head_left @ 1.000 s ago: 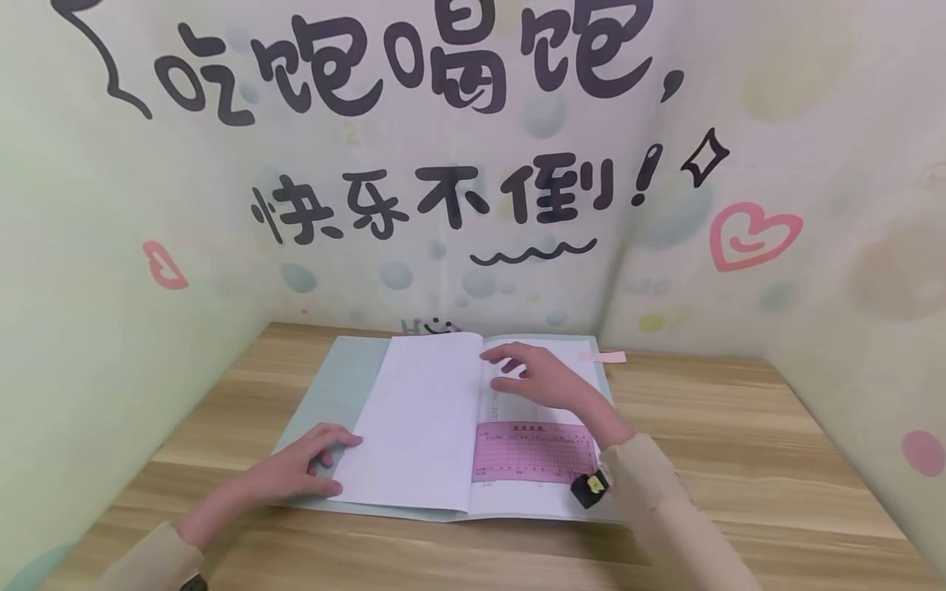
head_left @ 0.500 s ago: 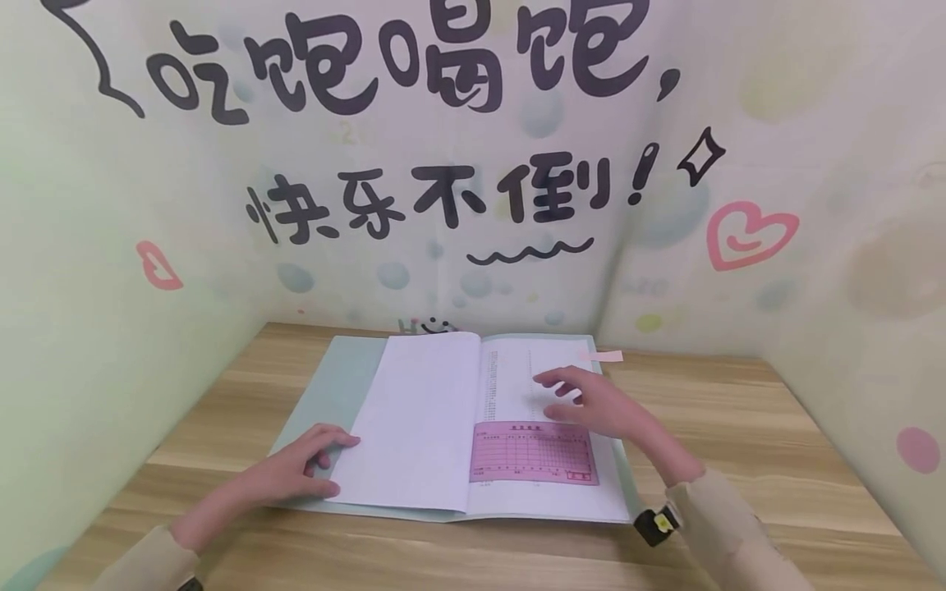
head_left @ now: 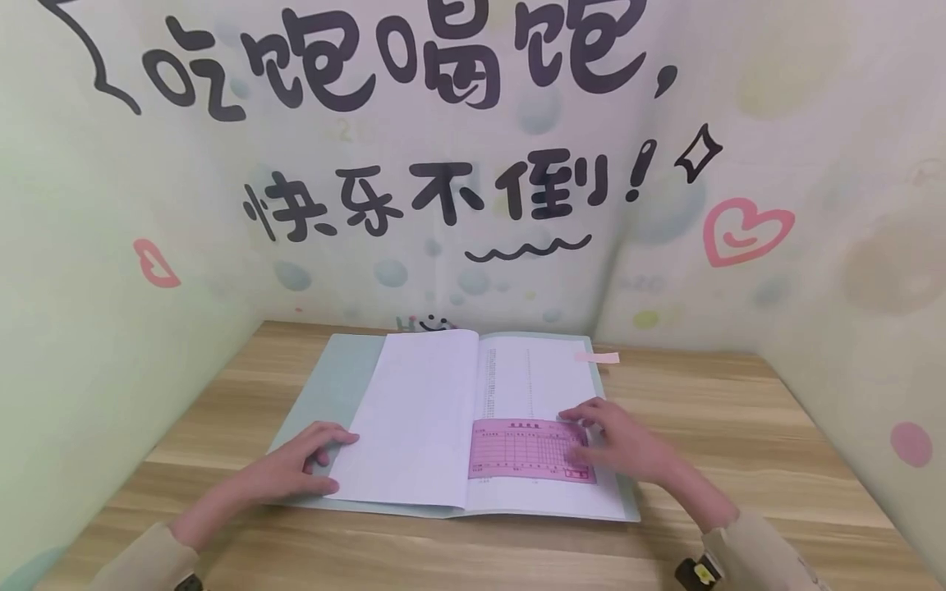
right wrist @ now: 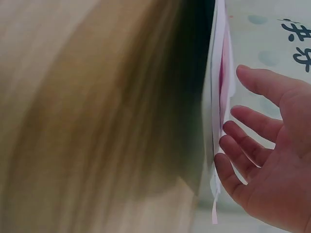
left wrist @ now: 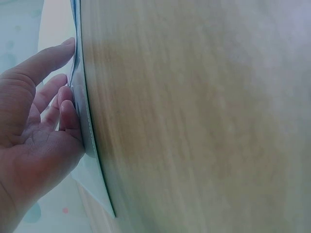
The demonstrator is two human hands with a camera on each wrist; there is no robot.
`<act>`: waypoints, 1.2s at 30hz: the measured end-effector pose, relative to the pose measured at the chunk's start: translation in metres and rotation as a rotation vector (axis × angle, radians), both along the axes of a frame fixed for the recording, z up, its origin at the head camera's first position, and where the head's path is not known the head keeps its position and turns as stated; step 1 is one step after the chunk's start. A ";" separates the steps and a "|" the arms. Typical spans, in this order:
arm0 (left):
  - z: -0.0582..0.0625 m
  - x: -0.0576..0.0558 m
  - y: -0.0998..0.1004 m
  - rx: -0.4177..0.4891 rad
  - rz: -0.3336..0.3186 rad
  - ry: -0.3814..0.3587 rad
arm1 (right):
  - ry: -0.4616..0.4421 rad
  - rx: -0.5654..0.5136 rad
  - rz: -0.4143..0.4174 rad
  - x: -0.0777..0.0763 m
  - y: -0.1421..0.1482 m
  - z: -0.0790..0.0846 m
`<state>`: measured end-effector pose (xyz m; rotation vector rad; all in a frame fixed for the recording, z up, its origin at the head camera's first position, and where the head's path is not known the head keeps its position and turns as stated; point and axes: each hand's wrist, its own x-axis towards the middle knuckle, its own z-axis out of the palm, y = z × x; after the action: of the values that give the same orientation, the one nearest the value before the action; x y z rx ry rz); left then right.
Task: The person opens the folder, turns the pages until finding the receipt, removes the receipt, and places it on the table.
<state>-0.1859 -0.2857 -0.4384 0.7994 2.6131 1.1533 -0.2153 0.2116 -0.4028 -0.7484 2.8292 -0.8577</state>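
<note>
A pale blue folder (head_left: 342, 373) lies spread open on the wooden table, with white pages inside. Its left page (head_left: 417, 427) looks blank; the right page (head_left: 557, 377) bears columns of small print. Across the lower part of that right page lies a pink printed slip (head_left: 510, 450) with a grid. My left hand (head_left: 299, 464) rests at the left edge of the blank page and the cover, fingers relaxed. My right hand (head_left: 628, 443) is over the right end of the pink slip, fingers spread and loosely bent; in the right wrist view the thumb is apart from the paper.
A pale pink tab (head_left: 602, 358) sticks out from the folder's upper right edge. Walls with printed lettering, hearts and dots enclose the wooden table (head_left: 702, 427) at the back and both sides. Wood surface extends around the folder on either side and in front.
My right hand has moved from the top of the right page, near the fold, down and rightward to the pink slip's right end. The left hand has stayed in place.
</note>
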 end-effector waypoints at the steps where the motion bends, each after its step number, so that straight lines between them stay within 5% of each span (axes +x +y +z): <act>1: 0.000 0.000 0.000 0.002 -0.001 0.000 | -0.002 0.004 -0.009 0.001 0.001 -0.003; 22: -0.001 0.001 0.000 0.015 -0.018 0.037 | 0.003 -0.007 -0.076 0.007 0.015 -0.038; 36: -0.001 0.000 0.001 0.003 -0.014 0.032 | 0.008 0.007 -0.091 0.007 0.012 -0.037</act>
<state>-0.1856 -0.2849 -0.4390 0.8415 2.6280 1.1502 -0.2084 0.2235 -0.4401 -0.6273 2.8914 -0.8589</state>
